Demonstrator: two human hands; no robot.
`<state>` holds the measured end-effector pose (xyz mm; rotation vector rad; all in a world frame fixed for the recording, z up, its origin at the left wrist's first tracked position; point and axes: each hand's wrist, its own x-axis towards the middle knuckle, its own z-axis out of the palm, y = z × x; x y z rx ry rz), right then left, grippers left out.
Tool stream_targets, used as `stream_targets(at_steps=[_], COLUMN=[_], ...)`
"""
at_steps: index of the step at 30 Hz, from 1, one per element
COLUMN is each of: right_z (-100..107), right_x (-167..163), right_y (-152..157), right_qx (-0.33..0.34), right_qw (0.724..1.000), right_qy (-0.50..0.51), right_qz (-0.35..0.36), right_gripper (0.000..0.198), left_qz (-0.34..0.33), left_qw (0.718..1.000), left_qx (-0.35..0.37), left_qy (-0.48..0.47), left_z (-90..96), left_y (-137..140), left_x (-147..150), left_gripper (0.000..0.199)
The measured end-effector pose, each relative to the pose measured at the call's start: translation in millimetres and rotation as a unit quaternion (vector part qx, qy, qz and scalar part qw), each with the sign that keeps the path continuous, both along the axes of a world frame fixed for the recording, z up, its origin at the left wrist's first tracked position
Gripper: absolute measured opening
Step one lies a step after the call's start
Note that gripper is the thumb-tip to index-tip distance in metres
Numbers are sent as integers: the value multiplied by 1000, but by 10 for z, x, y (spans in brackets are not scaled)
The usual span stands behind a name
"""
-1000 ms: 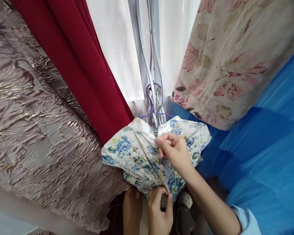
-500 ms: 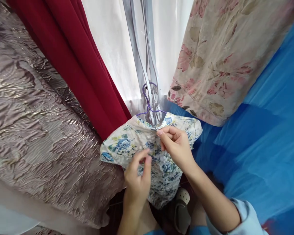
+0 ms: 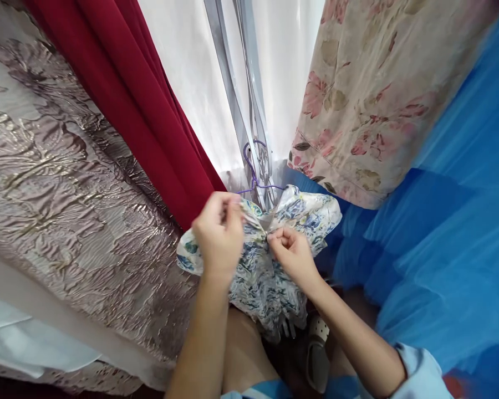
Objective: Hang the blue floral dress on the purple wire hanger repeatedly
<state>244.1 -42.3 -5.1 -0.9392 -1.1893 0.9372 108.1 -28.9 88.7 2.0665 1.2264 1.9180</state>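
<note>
A white dress with blue flowers (image 3: pixel 253 277) hangs on a purple wire hanger (image 3: pixel 254 183) in front of me. My left hand (image 3: pixel 221 235) is at the left side of its neckline, thumb and fingers pinched on the cloth edge there, slightly blurred. Just right of the middle, my right hand (image 3: pixel 291 252) pinches the dress at the bottom of the neck opening. The neckline spreads in a V between both hands. Small details under my fingertips are hidden.
Grey straps (image 3: pixel 253 100) hang behind the hanger before a white curtain (image 3: pixel 183 61). A red cloth (image 3: pixel 149 122) and a textured mauve fabric (image 3: pixel 66 194) hang left. Pink-flowered cloth (image 3: pixel 357 111) and blue tulle (image 3: pixel 441 249) hang right. A clog (image 3: pixel 317 349) is below.
My left hand has risen to the left neckline and taken hold of the cloth. My right hand has moved slightly down, still pinching. The neck opening is wider and the dress more wrinkled.
</note>
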Motion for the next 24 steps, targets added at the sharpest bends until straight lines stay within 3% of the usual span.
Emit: stream_targets(at_steps=[3,5,8,11,13,18,21,24], right_z=[-274,-392,-499,-600,-698,-1047,-1219,-1228], right_x=[90,145,151,102,93,241,387,517], right_y=[-135,-237,-359,-431,-464,-526,-573,-653], right_qx=[-35,-45,-60,-80,-94,-128,-143,-133], right_qw=[999,997,994,990,988,985,981,971], right_qy=[-37,-54,-68,-78,-80,-69,-95,-185], right_qz=[9,24,61,89,90,90,84,78], right_gripper=[32,30,27,26,26,24,23,15], left_qz=[33,36,51,85,77,8,-76,-185], left_qw=[995,989,967,920,900,894,890,894], left_qx=[-12,-22,-50,-128,-184,-294,-363,-377], left_qy=[-88,-142,-244,-360,-388,-339,-264,-156], left_z=[11,-90,-390,-792,-1072,-1608,-1711,-1637], left_y=[141,243,351,368,330,99,-102,-289], left_x=[-406,-740,-1163,-1352,-1329,-954,-662,-356], left_gripper=[15,18,23,26,33,42,41,37])
